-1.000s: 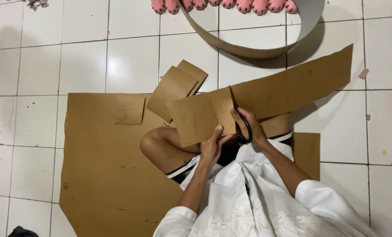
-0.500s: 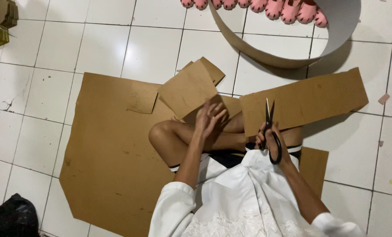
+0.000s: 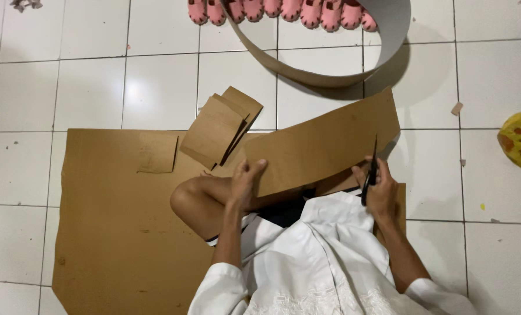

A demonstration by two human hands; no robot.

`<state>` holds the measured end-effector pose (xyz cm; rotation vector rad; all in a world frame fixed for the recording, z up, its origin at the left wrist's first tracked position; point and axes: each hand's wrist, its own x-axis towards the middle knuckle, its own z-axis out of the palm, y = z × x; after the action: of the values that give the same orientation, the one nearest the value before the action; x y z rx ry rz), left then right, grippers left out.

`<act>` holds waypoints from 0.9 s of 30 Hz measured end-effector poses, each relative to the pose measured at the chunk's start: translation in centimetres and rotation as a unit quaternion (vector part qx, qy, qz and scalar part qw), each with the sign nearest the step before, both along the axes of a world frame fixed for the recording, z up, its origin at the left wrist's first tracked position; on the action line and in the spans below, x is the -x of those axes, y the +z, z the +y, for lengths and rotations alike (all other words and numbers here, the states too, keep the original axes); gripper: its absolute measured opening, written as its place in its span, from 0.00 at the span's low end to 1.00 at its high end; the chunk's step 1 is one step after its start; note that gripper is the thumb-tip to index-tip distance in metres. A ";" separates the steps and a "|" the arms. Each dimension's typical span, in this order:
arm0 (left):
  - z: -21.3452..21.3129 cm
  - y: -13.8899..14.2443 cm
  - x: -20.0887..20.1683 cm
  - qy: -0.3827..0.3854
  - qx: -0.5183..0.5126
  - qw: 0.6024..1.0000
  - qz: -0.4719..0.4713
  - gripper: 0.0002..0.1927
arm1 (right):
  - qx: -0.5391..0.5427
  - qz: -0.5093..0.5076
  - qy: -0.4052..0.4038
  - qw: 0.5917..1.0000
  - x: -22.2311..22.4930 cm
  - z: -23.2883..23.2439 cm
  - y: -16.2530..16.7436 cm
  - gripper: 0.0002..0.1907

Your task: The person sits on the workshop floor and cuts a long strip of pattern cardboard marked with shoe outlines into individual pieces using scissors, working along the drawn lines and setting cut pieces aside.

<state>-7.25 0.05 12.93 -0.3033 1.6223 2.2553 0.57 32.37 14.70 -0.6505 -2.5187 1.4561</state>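
I sit on a white tiled floor with my bent knee (image 3: 193, 198) in front of me. My left hand (image 3: 246, 181) grips the near left edge of a long brown cardboard strip (image 3: 324, 143) that lies across my lap. My right hand (image 3: 380, 189) holds black scissors (image 3: 370, 175), blades closed and pointing up at the strip's right end. A stack of small cut cardboard pieces (image 3: 219, 128) lies just beyond my left hand.
A large brown cardboard sheet (image 3: 114, 221) lies on the floor at left, under my leg. A curved grey card band (image 3: 313, 73) arcs at the top, beside a row of pink shoes (image 3: 283, 10). A yellow bag (image 3: 520, 140) sits at far right.
My left hand has put a cut piece onto the stack and taken hold of the long strip. My right hand with the scissors has moved out to the strip's right end.
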 end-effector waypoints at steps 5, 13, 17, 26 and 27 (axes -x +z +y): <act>-4.1 -3.8 -0.8 0.041 -0.102 0.993 -0.034 0.24 | -0.222 0.050 0.067 0.971 2.8 -0.5 -1.7 0.34; 7.2 -9.0 -6.7 -0.072 -0.005 0.997 0.009 0.26 | -0.239 0.001 0.041 0.970 3.1 -0.7 -3.5 0.32; 12.7 -10.1 -4.4 0.038 -0.287 0.956 -0.049 0.23 | -0.221 0.023 0.023 0.975 3.1 -0.9 -3.4 0.32; 16.9 -8.6 -1.6 0.086 -0.318 0.938 -0.111 0.19 | -0.173 0.016 0.031 0.984 3.2 0.0 -4.3 0.36; 16.9 -8.2 -1.5 0.084 -0.324 0.936 -0.111 0.19 | -0.110 -0.028 0.017 0.993 2.8 0.0 -4.4 0.39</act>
<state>-5.74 16.95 4.77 -0.5073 0.6992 2.6146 -2.19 32.34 10.32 -0.6213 -2.6929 1.1606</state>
